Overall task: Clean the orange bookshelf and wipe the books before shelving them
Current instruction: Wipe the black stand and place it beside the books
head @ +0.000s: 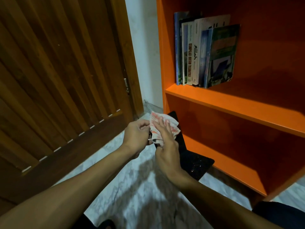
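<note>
Dark-stained wood fills the far left, where a slatted wooden door (54, 80) stands well to the left of the orange bookshelf (239, 109), a strip of white wall (145, 55) between them. Below, on pale marbled floor tiles (132, 187), a person's two bare forearms reach forward to a spot just left of the bookshelf's lower corner. The left hand (137, 136) has its fingers curled, pinching the near edge of a white cloth with red-orange markings (165, 126); whether it also grips the book beneath cannot be told, as the cloth hides that edge. Just right of it, the right hand (166, 146) lies on the cloth with fingers (162, 123) straight and close together, pressing it flat against a black book (193, 164). That book is held tilted in front of the bookshelf's lowest compartment, its far corner reaching up near the bookshelf's left upright and its near cover showing pale specks. Higher up, on the bookshelf's middle board, a row of books (204, 53) stands toward the left side of the compartment, spines outward, one white spine reading "Allah." The rightmost, a green-covered book (222, 55), leans left against its neighbours with its front cover showing. At the bottom right, below the bookshelf, a patch of dark clothing (280, 215) enters the view.
</note>
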Action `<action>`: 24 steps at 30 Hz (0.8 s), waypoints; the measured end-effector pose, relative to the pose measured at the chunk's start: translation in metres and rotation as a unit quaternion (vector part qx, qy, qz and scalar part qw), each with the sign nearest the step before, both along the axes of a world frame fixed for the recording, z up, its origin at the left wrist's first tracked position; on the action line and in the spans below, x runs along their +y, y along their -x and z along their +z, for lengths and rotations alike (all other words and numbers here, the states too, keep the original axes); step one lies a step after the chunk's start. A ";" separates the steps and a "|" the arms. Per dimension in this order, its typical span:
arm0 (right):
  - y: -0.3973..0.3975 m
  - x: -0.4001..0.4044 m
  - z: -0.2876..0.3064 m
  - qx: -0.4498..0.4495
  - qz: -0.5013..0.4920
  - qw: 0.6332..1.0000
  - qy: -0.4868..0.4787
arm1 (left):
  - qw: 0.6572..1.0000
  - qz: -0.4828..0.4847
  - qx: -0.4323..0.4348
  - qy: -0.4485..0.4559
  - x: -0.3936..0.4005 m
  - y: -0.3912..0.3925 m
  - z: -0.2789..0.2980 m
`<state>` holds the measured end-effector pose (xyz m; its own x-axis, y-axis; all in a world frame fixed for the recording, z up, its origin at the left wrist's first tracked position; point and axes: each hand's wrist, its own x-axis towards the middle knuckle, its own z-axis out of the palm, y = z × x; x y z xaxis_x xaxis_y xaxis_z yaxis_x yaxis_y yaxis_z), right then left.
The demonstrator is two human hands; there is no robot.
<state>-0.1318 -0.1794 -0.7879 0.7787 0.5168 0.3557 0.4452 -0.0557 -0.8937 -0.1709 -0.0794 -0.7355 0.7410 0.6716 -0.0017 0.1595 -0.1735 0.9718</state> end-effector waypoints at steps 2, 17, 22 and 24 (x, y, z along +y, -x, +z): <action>0.005 -0.002 -0.004 0.010 0.009 1.000 -0.007 | 1.000 0.021 -0.009 0.021 0.005 0.000 0.002; -0.010 -0.004 0.022 0.231 -0.001 0.973 -0.013 | 0.993 0.100 -0.068 -0.001 0.053 0.014 0.016; -0.047 -0.013 0.048 0.244 -0.105 0.946 -0.186 | 0.995 0.082 -0.046 -0.039 0.042 0.019 0.013; -0.048 -0.007 0.041 0.237 -0.119 0.946 -0.185 | 0.996 0.065 -0.056 -0.007 0.031 0.013 0.012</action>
<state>-0.0839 -0.1862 -0.7468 0.9748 0.2151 0.0597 0.0039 0.2508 -0.9680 -0.1838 -0.0486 -0.7231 0.6422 0.7617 0.0860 0.0729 -0.1723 0.9823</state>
